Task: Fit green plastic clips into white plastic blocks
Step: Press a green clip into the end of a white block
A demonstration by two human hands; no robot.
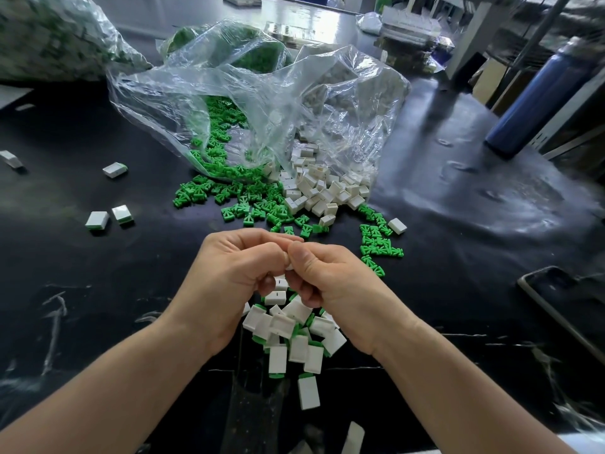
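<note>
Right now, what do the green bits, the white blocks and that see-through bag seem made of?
Green clips: probably moulded plastic, given the uniform matt colour and crisp, identical shapes. White blocks: likely hard plastic too, smooth with a slight sheen and sharp edges. Bag: thin clear plastic film that crinkles and glints.

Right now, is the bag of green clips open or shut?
Open: the bag gapes, and green clips spill out onto the table.
</note>
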